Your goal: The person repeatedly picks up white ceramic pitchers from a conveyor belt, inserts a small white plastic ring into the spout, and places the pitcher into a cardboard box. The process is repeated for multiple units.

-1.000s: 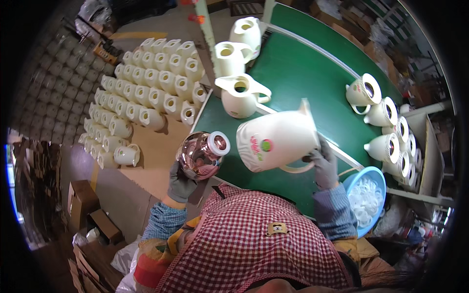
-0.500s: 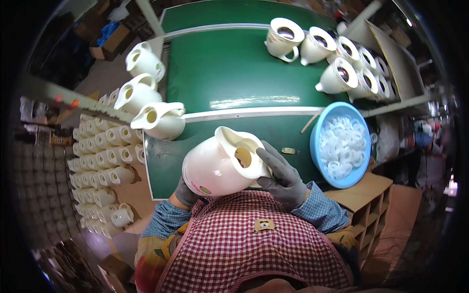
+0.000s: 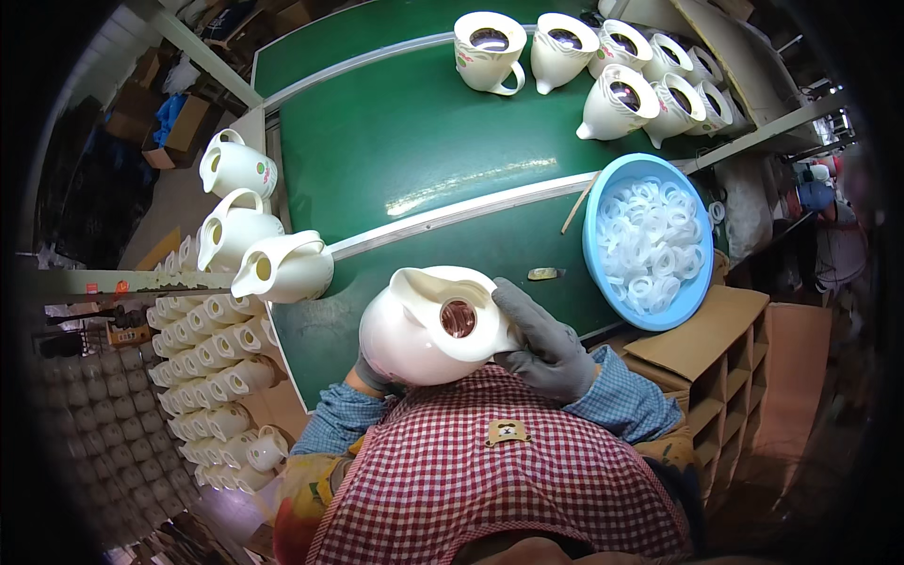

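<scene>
A cream-white thermos jug (image 3: pixel 400 325) is held just in front of my apron, its open mouth tipped up and a shiny reddish-brown liner showing inside. My right hand (image 3: pixel 546 348), in a grey glove, is closed on the jug's handle side, thumb and fingers at the rim. My left hand (image 3: pixel 372 374), gloved too, supports the jug's lower left side; most of its fingers are hidden beneath. To the right, a light blue basin (image 3: pixel 593 247) holds many translucent white plastic rings (image 3: pixel 656 240).
Three similar jugs (image 3: pixel 292 270) stand along the left table edge. Several jug bodies (image 3: pixel 617 105) with dark openings cluster at the far right of the green table (image 3: pixel 377 141). A thin stick (image 3: pixel 579 202) leans by the basin. Rows of jugs (image 3: pixel 212 363) fill the lower left; a cardboard divider box (image 3: pixel 702 330) stands right.
The jug in my hands has turned more upright toward me, so its liner shows more fully. The whole view has rotated and shifted somewhat; both hands keep their hold.
</scene>
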{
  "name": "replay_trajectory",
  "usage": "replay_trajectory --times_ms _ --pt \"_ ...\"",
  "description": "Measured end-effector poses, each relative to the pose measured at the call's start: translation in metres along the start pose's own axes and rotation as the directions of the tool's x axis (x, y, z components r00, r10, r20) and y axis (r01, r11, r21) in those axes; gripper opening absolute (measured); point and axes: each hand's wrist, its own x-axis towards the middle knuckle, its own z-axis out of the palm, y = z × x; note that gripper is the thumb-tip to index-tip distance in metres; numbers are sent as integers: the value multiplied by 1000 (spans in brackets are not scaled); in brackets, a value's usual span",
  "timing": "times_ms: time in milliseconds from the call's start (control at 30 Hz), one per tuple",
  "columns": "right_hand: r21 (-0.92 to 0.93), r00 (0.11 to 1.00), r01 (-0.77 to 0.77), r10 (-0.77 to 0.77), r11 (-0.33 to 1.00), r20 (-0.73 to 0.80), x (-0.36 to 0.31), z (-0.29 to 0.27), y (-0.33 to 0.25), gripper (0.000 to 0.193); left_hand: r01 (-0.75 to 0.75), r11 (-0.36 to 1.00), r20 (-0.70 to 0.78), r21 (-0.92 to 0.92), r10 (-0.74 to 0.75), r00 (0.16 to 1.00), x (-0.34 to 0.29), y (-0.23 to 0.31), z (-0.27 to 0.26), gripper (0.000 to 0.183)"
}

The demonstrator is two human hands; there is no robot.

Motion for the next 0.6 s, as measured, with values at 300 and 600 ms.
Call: replay_trajectory --times_ms 300,600 --pt "-77 997 66 -69 995 -36 -3 -9 5 70 86 952 13 -294 -86 996 12 -30 -1 67" --pt "-97 999 33 -36 995 -32 -6 -18 -3 68 88 969 126 -230 -60 990 26 -17 11 65"
